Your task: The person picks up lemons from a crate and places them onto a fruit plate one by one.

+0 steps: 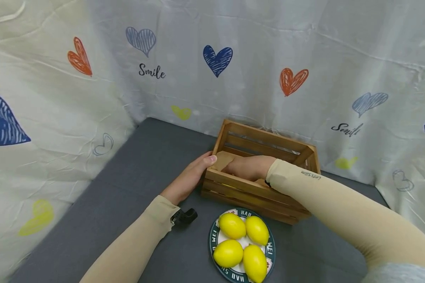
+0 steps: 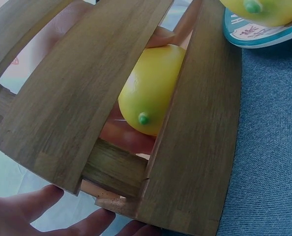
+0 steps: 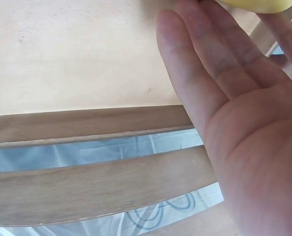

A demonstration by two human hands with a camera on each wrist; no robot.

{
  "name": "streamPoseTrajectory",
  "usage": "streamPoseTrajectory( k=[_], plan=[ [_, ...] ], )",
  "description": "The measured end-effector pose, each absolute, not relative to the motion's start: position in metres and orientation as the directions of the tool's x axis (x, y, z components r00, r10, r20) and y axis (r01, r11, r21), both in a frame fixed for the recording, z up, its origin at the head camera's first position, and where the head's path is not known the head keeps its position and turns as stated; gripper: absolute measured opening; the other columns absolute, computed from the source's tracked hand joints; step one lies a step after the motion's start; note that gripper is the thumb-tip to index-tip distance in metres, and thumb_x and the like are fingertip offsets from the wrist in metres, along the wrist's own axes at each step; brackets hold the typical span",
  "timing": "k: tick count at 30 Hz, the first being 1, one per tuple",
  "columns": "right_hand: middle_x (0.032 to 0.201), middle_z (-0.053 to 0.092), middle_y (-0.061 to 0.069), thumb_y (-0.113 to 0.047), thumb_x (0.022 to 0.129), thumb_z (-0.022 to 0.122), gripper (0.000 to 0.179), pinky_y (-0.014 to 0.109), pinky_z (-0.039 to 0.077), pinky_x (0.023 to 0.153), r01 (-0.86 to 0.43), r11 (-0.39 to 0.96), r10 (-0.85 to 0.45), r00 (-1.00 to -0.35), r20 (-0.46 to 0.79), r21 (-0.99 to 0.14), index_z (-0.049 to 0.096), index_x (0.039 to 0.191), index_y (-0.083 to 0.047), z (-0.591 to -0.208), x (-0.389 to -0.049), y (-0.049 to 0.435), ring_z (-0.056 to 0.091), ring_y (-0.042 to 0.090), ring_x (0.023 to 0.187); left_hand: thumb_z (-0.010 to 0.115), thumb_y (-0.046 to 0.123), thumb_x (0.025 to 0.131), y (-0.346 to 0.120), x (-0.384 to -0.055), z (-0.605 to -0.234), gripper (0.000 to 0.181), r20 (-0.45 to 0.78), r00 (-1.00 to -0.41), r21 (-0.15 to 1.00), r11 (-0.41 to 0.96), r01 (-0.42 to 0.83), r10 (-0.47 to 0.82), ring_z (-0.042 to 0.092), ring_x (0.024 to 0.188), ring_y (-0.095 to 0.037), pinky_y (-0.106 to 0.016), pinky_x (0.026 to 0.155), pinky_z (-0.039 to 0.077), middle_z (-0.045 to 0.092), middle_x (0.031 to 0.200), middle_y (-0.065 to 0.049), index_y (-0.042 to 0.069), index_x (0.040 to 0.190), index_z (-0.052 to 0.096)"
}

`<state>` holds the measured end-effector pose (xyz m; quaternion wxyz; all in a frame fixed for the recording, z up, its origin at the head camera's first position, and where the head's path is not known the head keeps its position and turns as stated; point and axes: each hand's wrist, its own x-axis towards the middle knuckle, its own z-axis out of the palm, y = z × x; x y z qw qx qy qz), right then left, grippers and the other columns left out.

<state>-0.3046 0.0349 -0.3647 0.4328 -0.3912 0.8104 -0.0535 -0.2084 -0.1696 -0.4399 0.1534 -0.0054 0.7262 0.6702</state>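
A slatted wooden crate (image 1: pixel 248 193) stands against the cloth backdrop. At its left end my left hand (image 1: pixel 189 179) grips the crate, thumb on the top rim and fingers along the outside. My right hand (image 1: pixel 249 167) reaches down inside the crate, its fingertips hidden in the head view. Through the front slats, the left wrist view shows a yellow lemon (image 2: pixel 153 88) with a green tip, held between the right hand's thumb and fingers. The right wrist view catches only the lower edge of this lemon (image 3: pixel 264 5) by the fingers.
In front of the crate, a round plate (image 1: pixel 212 236) with a dark green lettered rim bears several lemons (image 1: pixel 231 226). Dark grey cloth (image 1: pixel 127 177) covers the table. A white curtain (image 1: pixel 251 31) printed with hearts encloses the back and sides.
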Motion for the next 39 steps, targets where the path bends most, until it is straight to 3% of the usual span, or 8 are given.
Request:
streamPoseTrajectory(
  k=[10, 16, 22, 31, 39],
  plan=[
    [0.149, 0.066, -0.009, -0.043, 0.112, 0.059, 0.043, 0.044, 0.049, 0.12, -0.564, 0.716, -0.659, -0.349, -0.667, -0.412, 0.06, 0.154, -0.033, -0.367, -0.301, 0.043, 0.063, 0.014, 0.134, 0.052, 0.072, 0.101, -0.163, -0.206, -0.44, 0.089, -0.234, -0.951, 0.971, 0.106, -0.216, 0.202, 0.016, 0.169, -0.028, -0.063, 0.135, 0.014, 0.021, 0.181, 0.0, 0.029, 0.174, 0.024],
    [0.153, 0.065, 0.004, -0.017, 0.109, 0.064, 0.05, 0.047, 0.052, 0.118, -0.666, 0.677, -0.67, -0.382, -0.636, -0.313, 0.056, 0.159, -0.02, -0.358, -0.301, 0.046, 0.063, 0.025, 0.139, 0.051, 0.071, 0.101, -0.162, -0.207, -0.437, 0.089, -0.227, -0.951, 0.973, 0.1, -0.21, 0.211, 0.015, 0.169, -0.028, -0.065, 0.135, 0.013, 0.02, 0.181, 0.0, 0.028, 0.174, 0.023],
    [0.14, 0.071, 0.004, 0.003, 0.097, 0.064, 0.056, 0.043, 0.059, 0.107, -0.719, 0.639, -0.716, -0.424, -0.554, -0.275, 0.065, 0.148, -0.021, -0.344, -0.3, 0.057, 0.069, 0.025, 0.122, 0.05, 0.072, 0.101, -0.16, -0.208, -0.437, 0.09, -0.241, -0.945, 0.97, 0.098, -0.224, 0.224, 0.015, 0.169, -0.031, -0.067, 0.134, 0.013, 0.018, 0.182, -0.002, 0.028, 0.174, 0.021],
    [0.129, 0.073, 0.0, -0.012, 0.089, 0.084, 0.054, 0.039, 0.06, 0.094, -0.707, 0.651, -0.733, -0.492, -0.469, -0.276, 0.069, 0.141, -0.02, -0.316, -0.296, 0.078, 0.066, 0.02, 0.105, 0.05, 0.072, 0.102, -0.16, -0.212, -0.44, 0.089, -0.22, -0.95, 0.974, 0.104, -0.201, 0.223, 0.013, 0.169, -0.029, -0.066, 0.135, 0.012, 0.017, 0.182, -0.001, 0.028, 0.174, 0.022],
    [0.126, 0.071, -0.002, -0.013, 0.085, 0.086, 0.057, 0.039, 0.058, 0.092, -0.671, 0.698, -0.696, -0.554, -0.458, -0.249, 0.069, 0.139, -0.021, -0.298, -0.284, 0.09, 0.062, 0.023, 0.105, 0.048, 0.069, 0.104, -0.167, -0.211, -0.443, 0.088, -0.218, -0.953, 0.975, 0.094, -0.202, 0.21, 0.01, 0.17, -0.029, -0.065, 0.135, 0.01, 0.015, 0.183, -0.001, 0.027, 0.175, 0.019]
  ],
)
